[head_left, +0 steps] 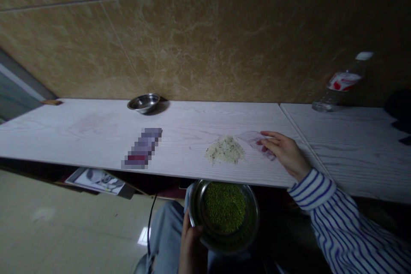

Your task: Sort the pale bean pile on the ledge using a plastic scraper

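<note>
My left hand (192, 239) grips the left rim of a steel bowl (253, 227), held below the table's front edge over my lap. Small green beans (224, 206), which look like mung beans, cover its bottom. Over the table, my right hand (282, 150) has its thumb and fingers closed on a thin, clear plastic piece (250, 138); its exact kind is unclear. The plastic reaches the right side of a low pile of white rice (225, 150) with dark and greenish specks in it.
A small steel bowl (144, 103) stands near the wall, tilted-looking. A blurred-out flat rectangular object (143, 147) lies at the front left. A plastic bottle (342, 82) with a white cap stands at the back right. Under the table is an open drawer (99, 180).
</note>
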Motion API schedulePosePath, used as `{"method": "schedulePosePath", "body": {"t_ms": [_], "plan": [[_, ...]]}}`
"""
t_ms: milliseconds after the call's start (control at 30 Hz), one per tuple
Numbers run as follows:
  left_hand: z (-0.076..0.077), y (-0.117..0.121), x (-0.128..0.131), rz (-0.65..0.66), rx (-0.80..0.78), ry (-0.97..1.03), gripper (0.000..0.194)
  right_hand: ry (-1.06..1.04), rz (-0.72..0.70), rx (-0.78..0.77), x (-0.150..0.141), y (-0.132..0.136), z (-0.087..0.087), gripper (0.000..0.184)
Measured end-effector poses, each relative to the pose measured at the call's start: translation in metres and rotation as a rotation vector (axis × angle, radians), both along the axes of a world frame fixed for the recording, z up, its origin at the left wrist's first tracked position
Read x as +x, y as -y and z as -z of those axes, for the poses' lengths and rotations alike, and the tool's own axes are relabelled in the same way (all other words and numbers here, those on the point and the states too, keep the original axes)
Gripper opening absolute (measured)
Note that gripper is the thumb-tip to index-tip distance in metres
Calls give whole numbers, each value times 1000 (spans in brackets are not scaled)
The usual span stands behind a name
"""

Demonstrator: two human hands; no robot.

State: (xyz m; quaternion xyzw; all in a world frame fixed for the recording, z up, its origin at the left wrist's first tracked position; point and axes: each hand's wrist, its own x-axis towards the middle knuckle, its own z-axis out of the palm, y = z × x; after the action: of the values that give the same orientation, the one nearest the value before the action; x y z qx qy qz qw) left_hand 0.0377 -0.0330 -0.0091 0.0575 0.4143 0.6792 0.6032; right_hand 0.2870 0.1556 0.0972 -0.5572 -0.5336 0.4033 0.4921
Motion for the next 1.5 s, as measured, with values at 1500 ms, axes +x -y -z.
{"method": "schedulePosePath", "body": {"t_ms": [1500], "plan": [[7, -24, -1, -127, -151, -9, 32, 833, -129, 420, -83, -17, 3, 31]]}}
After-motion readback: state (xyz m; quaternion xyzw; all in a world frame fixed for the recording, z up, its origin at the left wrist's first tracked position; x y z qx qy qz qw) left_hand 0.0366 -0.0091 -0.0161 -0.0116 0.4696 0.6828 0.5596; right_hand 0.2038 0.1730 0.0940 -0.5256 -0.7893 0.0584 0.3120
